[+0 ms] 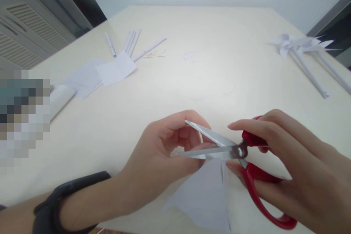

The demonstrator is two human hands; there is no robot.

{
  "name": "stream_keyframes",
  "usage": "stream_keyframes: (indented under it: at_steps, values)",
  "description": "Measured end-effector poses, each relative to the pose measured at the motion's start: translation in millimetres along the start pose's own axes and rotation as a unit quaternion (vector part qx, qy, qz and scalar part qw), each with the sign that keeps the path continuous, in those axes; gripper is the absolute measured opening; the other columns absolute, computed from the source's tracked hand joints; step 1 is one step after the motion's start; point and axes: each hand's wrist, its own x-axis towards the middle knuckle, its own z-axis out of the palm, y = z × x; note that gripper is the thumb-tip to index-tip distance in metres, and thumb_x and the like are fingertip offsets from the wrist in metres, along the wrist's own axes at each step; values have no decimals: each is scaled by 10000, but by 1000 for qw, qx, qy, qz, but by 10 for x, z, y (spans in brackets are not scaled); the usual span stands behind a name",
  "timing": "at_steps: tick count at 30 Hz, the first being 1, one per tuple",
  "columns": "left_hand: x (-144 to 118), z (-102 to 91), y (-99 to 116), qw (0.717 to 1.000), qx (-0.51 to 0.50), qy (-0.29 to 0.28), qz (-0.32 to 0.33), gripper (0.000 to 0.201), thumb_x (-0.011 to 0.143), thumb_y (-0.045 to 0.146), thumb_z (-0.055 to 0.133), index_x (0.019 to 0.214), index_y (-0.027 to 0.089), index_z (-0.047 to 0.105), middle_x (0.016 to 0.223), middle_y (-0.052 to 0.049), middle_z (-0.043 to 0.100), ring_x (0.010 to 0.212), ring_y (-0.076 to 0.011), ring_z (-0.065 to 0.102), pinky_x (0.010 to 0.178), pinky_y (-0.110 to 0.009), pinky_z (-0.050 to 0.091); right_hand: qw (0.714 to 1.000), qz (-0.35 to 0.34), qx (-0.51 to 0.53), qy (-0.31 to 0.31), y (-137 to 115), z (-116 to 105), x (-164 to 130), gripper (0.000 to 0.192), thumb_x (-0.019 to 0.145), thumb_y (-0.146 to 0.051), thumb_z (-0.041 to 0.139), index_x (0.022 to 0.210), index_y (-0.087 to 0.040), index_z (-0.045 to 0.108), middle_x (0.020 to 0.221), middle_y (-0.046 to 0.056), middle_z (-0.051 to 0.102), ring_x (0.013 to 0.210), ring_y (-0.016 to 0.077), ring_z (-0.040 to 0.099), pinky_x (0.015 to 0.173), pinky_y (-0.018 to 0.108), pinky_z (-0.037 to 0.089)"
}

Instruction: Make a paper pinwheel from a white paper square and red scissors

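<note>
My right hand grips a pair of scissors by red handles, its fingers in and around the loops. The two metal blades are parted and point left, lying over the fingers of my left hand. That left hand is closed, thumb and fingertips pinching the upper end of a white sheet of paper. From there the paper hangs down towards the table's front edge, with a cut or fold line along its right side. A black band circles my left wrist.
On the white table, rolled paper sticks and paper squares lie at the back left. Small scraps are beside them. Paper pinwheels on sticks rest at the far right. A blurred-out patch covers the left edge.
</note>
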Motion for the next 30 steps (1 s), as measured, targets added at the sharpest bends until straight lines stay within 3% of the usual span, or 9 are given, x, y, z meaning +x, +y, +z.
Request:
stream_keyframes:
  at_steps: [19, 27, 30]
  values:
    - [-14, -9, -55, 997, -67, -6, -42, 313, 717, -64, 535, 820, 229, 576, 656, 38, 584, 581, -100, 548, 490, -215, 358, 1000, 14, -2, 7, -11, 17, -25, 346, 782, -246, 534, 1123, -192, 515, 886, 35, 561, 592, 126, 579, 444, 226, 419]
    - [-17, -19, -79, 997, -63, 1, -47, 133, 802, 93, 576, 790, 225, 587, 631, 30, 559, 584, -104, 531, 496, -220, 347, 1000, 10, 3, 9, -18, 24, -36, 357, 765, -232, 556, 1117, -185, 522, 877, 33, 566, 669, 136, 586, 489, 226, 456]
    - [1, -23, -87, 997, -68, -8, -45, 156, 801, 73, 578, 798, 228, 589, 624, 36, 561, 578, -94, 536, 483, -204, 337, 1000, 12, 12, 8, -20, 26, -21, 344, 756, -218, 554, 1097, -188, 524, 876, 33, 561, 664, 139, 578, 474, 232, 458]
